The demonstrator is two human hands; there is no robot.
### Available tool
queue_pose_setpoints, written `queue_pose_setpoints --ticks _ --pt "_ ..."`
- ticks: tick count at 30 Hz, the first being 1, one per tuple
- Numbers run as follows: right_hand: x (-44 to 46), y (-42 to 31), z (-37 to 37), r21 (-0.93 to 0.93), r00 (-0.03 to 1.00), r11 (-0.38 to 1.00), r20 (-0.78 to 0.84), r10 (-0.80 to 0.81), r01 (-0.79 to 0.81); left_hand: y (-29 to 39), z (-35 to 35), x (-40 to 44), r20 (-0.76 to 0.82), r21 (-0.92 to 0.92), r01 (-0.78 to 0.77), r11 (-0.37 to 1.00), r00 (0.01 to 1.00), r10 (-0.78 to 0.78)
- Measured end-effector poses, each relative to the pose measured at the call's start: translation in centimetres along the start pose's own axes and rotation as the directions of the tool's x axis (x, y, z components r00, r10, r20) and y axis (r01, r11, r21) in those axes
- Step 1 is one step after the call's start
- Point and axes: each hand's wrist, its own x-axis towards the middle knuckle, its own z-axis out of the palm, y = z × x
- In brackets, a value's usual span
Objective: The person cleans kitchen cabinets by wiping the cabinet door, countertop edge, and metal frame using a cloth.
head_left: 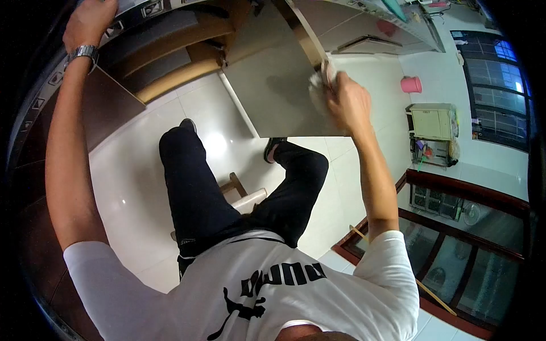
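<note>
My right hand [350, 105] is closed on a pale cloth [317, 94], slightly blurred. It presses the cloth against the upper outer corner of an open cabinet door [273, 85] with a grey-brown panel. At the upper left, my left hand [90, 24], with a metal watch [85, 52] at the wrist, rests at the patterned edge of the counter [116, 27]. Its fingers are mostly hidden or cut off by the frame. Between the two hands is the open cabinet [182, 68], showing wooden shelf edges inside.
Below me a small stool [247, 200] stands between my legs on the glossy tiled floor [136, 227]. Another cabinet door [116, 108] is at the left. Toward the right are a pink bucket [411, 84], a pale green box-like cabinet [433, 121] and dark-framed glass doors [455, 250].
</note>
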Motion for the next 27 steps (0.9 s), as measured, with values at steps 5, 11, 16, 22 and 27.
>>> queue_pose_setpoints --ticks 5,11,16,22,27 --pt "7.4 -2.4 1.8 -0.028 0.995 0.998 -0.090 -0.050 0.048 -0.5 0.2 0.6 0.016 0.026 0.015 1.000 1.000 -0.016" --pt "5.2 -0.9 0.8 0.044 0.997 0.997 -0.044 -0.058 0.060 -1.1 0.5 0.9 -0.094 0.009 -0.038 0.999 0.995 0.038" --pt "-2.0 1.4 -0.3 0.054 0.999 0.998 0.022 -0.039 0.037 -0.8 0.5 0.7 -0.043 0.004 0.018 1.000 0.999 -0.018" --pt "-0.7 0.5 -0.3 -0.009 0.999 1.000 0.038 -0.017 0.018 -0.2 -0.1 0.2 0.011 -0.011 -0.003 1.000 1.000 0.004" --pt "6.8 -1.9 1.9 -0.008 0.998 1.000 -0.055 -0.006 0.006 -0.8 0.6 0.9 0.006 0.021 0.006 1.000 1.000 -0.006"
